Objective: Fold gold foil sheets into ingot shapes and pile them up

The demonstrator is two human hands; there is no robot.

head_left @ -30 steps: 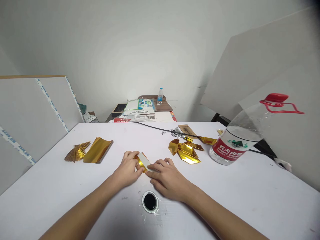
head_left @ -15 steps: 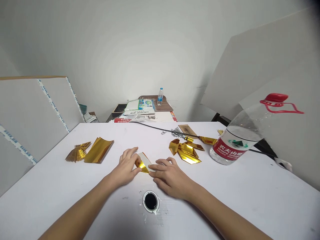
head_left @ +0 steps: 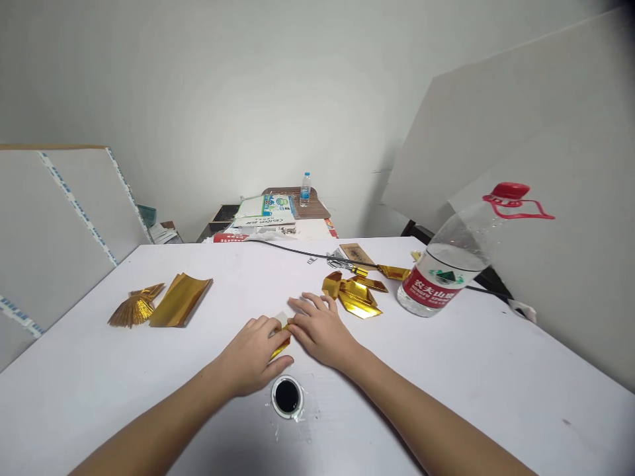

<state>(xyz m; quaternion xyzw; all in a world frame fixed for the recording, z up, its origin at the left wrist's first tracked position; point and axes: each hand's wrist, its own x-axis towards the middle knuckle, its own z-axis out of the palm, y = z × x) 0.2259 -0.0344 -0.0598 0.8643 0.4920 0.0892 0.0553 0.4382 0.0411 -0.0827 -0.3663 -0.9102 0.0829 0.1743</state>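
Observation:
A small sheet of gold foil paper (head_left: 280, 349) with a pale underside lies partly folded on the white table, mostly covered by my fingers. My left hand (head_left: 253, 357) is bent over it, fingers pressing the fold and thumb stretched along the near side. At the paper's right edge, my right hand (head_left: 320, 330) holds it with thumb and forefinger, while its other fingers reach forward over the table. Folded gold foil pieces (head_left: 357, 294) lie beyond my right hand. To the left are a stack of gold sheets (head_left: 181, 301) and a pleated gold fan shape (head_left: 133, 309).
A large water bottle (head_left: 436, 277) with a red handle stands at the right. A black cable (head_left: 297, 250), a yellow-handled tool (head_left: 358, 271) and a brown card (head_left: 357, 255) lie at the back. A round black disc (head_left: 287, 396) is taped down near me.
The gold paper is turned and covered more by my left hand, which has slid nearer me. My right hand has moved forward along its edge. The view has shifted slightly right.

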